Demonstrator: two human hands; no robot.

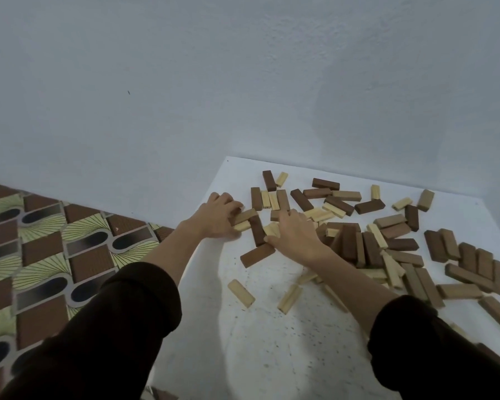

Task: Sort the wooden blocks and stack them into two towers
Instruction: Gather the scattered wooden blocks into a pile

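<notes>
Dark and pale wooden blocks (pixel 370 206) lie mixed on the table (pixel 272 342), centre right; no tower stands. Left hand (pixel 218 215) grips a tan block (pixel 244 216); right hand (pixel 293 235) rests on others, grip unclear.

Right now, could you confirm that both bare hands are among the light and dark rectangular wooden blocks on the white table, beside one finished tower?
Not quite: the head view shows no tower yet. The left hand and right hand are among light and dark rectangular wooden blocks lying loose on the white table.
</notes>
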